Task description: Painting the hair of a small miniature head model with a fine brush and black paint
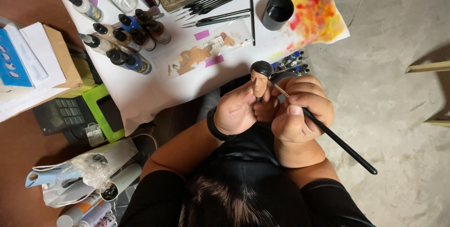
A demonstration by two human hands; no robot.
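Two hands around smooth rounded miniature head [259, 80], slim black brush [328, 133].

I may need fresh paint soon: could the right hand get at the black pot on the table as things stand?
Probably not at once: the right hand holds a brush against the figure head. The path to the black pot looks open.

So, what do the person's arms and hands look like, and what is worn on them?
Both forearms are bare. The left hand has a black band around its wrist. The right hand wears nothing visible. Short black sleeves cover the upper arms. No gloves show; rings cannot be made out.
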